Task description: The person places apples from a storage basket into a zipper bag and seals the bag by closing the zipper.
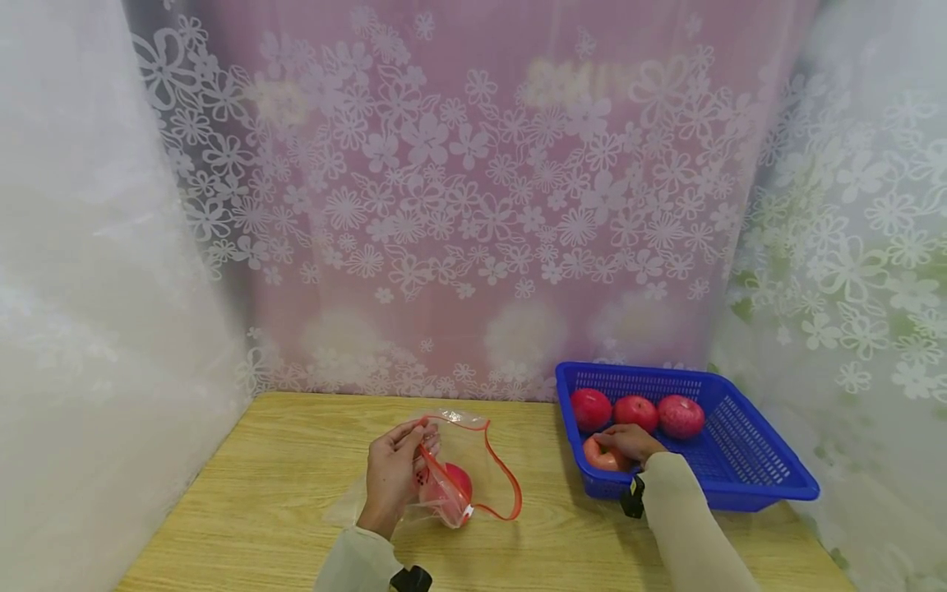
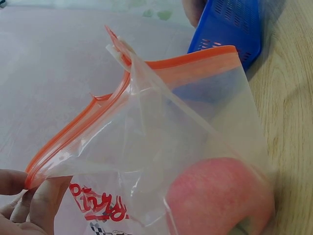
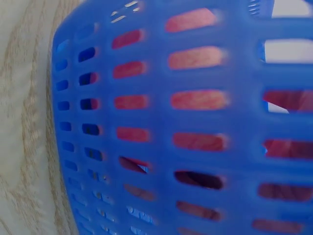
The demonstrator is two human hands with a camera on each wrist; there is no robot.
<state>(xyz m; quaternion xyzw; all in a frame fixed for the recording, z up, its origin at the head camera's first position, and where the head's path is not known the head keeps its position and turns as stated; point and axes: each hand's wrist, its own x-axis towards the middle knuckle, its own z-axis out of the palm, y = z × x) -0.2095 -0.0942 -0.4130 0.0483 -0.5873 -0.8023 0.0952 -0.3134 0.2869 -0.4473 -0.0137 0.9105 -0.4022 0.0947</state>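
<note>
My left hand (image 1: 392,470) pinches the edge of a clear zip bag (image 2: 146,117) with an orange-red zip strip. The bag's mouth gapes open toward the right. Inside it lies a red apple (image 2: 220,193), low in the bag on the table. Over at the blue plastic basket (image 1: 755,492), my right hand (image 1: 635,444) reaches over the near side and grips a paler apple (image 1: 602,457) in the near left corner. In the right wrist view the slotted basket wall (image 3: 156,117) hides most of that hand and apple.
Behind the gripped apple, a row of red apples sits in the basket: one at left (image 1: 590,409), one in the middle (image 1: 636,411) and one at right (image 1: 681,417). A wood-grain table (image 1: 274,493) lies underneath. Flower-patterned curtains (image 1: 481,205) hang behind and at the sides.
</note>
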